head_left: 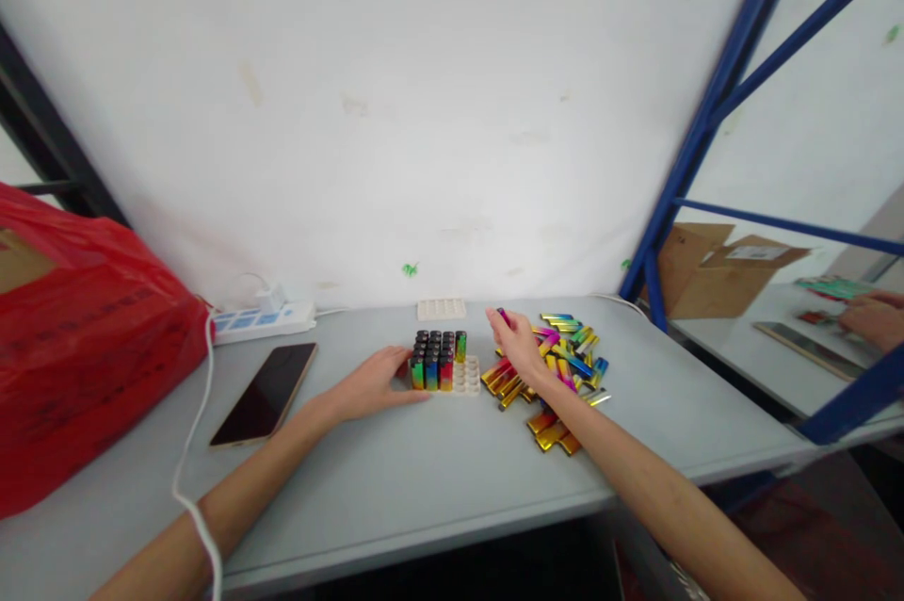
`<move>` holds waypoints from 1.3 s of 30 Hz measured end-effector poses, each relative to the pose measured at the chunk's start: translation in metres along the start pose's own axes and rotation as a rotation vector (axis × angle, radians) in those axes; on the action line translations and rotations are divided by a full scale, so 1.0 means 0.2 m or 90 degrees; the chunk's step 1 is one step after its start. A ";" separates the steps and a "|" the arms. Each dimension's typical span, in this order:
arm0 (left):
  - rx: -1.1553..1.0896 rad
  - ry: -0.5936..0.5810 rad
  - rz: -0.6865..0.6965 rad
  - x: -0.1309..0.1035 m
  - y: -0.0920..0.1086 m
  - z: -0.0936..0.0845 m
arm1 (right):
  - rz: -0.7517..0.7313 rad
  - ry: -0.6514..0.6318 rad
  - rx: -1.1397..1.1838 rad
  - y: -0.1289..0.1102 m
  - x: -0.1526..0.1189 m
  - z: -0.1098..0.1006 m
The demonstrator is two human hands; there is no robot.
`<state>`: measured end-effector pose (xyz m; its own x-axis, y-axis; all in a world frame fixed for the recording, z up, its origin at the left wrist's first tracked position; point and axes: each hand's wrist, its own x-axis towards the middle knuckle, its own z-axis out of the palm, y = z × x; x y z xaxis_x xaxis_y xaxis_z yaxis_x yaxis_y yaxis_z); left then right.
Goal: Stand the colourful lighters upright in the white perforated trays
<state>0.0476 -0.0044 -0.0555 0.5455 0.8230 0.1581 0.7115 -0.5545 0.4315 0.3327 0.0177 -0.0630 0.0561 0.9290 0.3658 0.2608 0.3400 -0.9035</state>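
Note:
A white tray (pixel 467 377) with round holes lies on the table. Several shiny coloured lighters (pixel 432 365) with black tops stand upright in its left and middle part, and holes show at its right. My left hand (pixel 381 382) rests at the tray's left side, thumb and fingers spread beside the lighters, holding nothing. My right hand (pixel 517 342) is raised between the tray and a loose pile of lighters (pixel 565 370), its fingers closed on one lighter (pixel 503 316) with a dark purple end showing.
A second white tray (pixel 442 309) lies by the wall. At left are a phone (pixel 266 394), a power strip (pixel 265 322), a white cable (pixel 190 450) and a red bag (pixel 99 347). Right, beyond a blue frame (pixel 696 144), are a cardboard box (pixel 720 273) and another person's hand (pixel 876 318).

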 end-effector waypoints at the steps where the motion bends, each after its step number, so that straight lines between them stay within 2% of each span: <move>1: 0.000 -0.001 0.002 0.00 0.00 0.00 | -0.009 0.022 -0.026 0.00 0.00 0.00; 4: 0.001 -0.007 0.003 0.00 0.00 0.00 | -0.036 0.072 -0.097 0.00 0.01 -0.01; 7: 0.006 -0.010 -0.002 0.00 0.00 0.00 | -0.063 0.063 -0.139 -0.02 0.00 -0.02; 12: -0.005 -0.007 0.006 0.00 -0.01 0.00 | -0.150 -0.062 -0.248 -0.07 -0.04 -0.02; 15: -0.008 -0.008 0.007 0.01 -0.02 0.01 | -0.238 -0.155 -0.310 -0.09 -0.07 0.00; 18: -0.002 -0.007 0.005 0.01 -0.02 0.01 | -0.318 -0.200 -0.365 -0.12 -0.08 0.01; 27: -0.006 -0.014 0.005 0.01 -0.01 0.00 | -0.213 -0.244 -0.431 -0.10 -0.07 -0.01; 35: -0.003 -0.008 0.012 0.00 -0.02 0.02 | -0.202 -0.318 -0.684 -0.16 -0.09 0.01; 39: -0.001 -0.015 0.014 0.01 -0.03 0.02 | -0.223 -0.317 -0.680 -0.16 -0.07 -0.03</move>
<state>0.0451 0.0000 -0.0608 0.5710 0.8079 0.1459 0.6989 -0.5716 0.4300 0.3293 -0.0067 -0.0373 -0.4889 0.8454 0.2153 0.8587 0.5098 -0.0520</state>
